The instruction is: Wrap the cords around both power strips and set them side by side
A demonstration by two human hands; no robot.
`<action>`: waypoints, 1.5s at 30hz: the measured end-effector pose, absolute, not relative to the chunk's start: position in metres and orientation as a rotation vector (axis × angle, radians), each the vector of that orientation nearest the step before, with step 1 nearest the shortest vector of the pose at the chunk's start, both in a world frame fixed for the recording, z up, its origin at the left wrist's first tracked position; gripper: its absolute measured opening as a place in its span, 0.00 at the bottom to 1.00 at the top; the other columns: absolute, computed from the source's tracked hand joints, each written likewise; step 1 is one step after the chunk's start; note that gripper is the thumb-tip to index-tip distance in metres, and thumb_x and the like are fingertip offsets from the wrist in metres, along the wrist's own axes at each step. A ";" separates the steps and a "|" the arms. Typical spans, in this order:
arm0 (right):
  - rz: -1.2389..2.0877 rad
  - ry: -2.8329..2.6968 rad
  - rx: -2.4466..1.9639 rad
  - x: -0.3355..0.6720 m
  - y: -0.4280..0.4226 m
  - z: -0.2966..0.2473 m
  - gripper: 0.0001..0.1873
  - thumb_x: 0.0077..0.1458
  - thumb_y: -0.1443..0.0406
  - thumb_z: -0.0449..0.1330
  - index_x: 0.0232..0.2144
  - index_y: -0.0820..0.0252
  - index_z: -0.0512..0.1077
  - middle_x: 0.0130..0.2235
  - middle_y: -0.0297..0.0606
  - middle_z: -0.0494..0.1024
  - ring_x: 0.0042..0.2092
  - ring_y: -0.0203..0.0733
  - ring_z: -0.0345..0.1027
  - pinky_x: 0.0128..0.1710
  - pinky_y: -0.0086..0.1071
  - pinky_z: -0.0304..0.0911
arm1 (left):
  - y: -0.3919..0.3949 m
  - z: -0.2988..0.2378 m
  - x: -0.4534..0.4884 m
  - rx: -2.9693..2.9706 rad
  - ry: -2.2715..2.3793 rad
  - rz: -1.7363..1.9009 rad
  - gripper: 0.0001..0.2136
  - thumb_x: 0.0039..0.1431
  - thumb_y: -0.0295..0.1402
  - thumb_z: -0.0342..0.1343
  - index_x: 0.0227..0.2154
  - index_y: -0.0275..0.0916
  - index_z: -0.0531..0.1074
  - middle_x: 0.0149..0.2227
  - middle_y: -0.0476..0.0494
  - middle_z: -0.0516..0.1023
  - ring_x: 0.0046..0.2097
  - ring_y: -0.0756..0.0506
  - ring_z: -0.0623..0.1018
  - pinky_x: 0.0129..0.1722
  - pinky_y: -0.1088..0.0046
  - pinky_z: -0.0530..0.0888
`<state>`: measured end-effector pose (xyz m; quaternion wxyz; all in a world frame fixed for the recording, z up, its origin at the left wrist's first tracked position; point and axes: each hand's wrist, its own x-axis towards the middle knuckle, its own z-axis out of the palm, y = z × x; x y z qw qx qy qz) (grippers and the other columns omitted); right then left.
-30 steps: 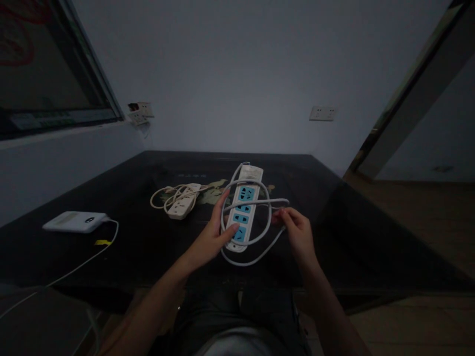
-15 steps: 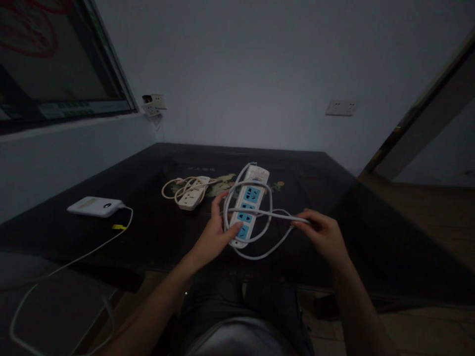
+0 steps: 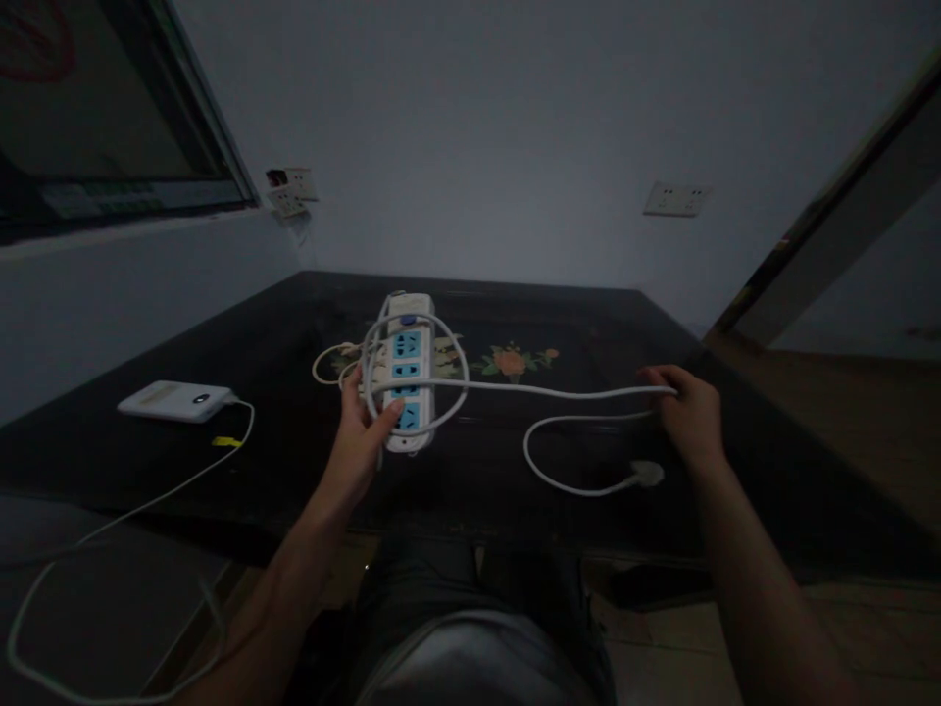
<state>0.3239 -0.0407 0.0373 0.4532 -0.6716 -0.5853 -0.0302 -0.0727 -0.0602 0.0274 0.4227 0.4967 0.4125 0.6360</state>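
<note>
L hand (image 3: 360, 422) fingers closed round pwr strip (image 3: 407, 357) over surface (image 3: 470, 490), left of ctr, R hand (image 3: 688, 412) fingers pinch its cord (image 3: 551, 393) at right w/ plug (image 3: 647, 475) nearer; apparent step: cord unwinding, next move calls for steady pwr strip & even tension.

The scene is dim and underexposed, with a cool blue-grey cast on the wall (image 3: 470, 147), which darkens toward the upper corners. No lamp shows, and the window (image 3: 110, 108) is itself murky, so the light's source cannot be told. The table (image 3: 470, 490) sinks to near black, swallowing any shadows. The strip (image 3: 410, 358) and power bank (image 3: 176, 400) stand out palest, free of harsh glare. The plug (image 3: 647, 475) is smeared by blur; the right hand (image 3: 687, 412) looks soft. Wide-angle stretch slants the doorway (image 3: 816, 226), and fine detail is mushy throughout.
</note>
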 end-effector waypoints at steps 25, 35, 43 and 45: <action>0.444 -1.637 -1.591 0.334 -0.013 -0.010 0.14 0.49 0.58 0.58 0.34 0.61 0.74 0.33 0.44 0.79 0.35 0.47 0.74 0.36 0.39 0.68 | -0.067 -0.033 -0.014 1.435 1.119 0.924 0.35 0.53 0.36 0.58 0.61 0.40 0.48 0.59 0.37 0.66 0.57 0.41 0.70 0.57 0.61 0.66; 0.164 -1.869 -1.789 0.344 -0.019 -0.021 0.20 0.49 0.72 0.57 0.46 0.60 0.73 0.43 0.45 0.80 0.45 0.49 0.74 0.46 0.42 0.67 | -0.071 -0.018 -0.013 1.671 1.245 0.783 0.36 0.54 0.40 0.55 0.64 0.39 0.46 0.58 0.36 0.69 0.55 0.40 0.73 0.54 0.62 0.68; 0.107 -1.828 -1.881 0.366 -0.087 -0.020 0.26 0.52 0.71 0.54 0.55 0.58 0.67 0.42 0.44 0.79 0.43 0.48 0.74 0.46 0.43 0.68 | -0.084 0.008 -0.018 1.865 1.518 0.356 0.39 0.58 0.49 0.48 0.67 0.39 0.41 0.29 0.41 0.80 0.23 0.40 0.78 0.32 0.65 0.72; 0.129 -1.758 -1.892 0.369 -0.113 -0.020 0.24 0.52 0.66 0.57 0.54 0.57 0.68 0.42 0.44 0.79 0.43 0.49 0.74 0.45 0.44 0.68 | -0.088 0.013 -0.017 1.915 1.573 0.301 0.38 0.59 0.49 0.46 0.67 0.37 0.41 0.28 0.41 0.80 0.23 0.40 0.78 0.31 0.66 0.71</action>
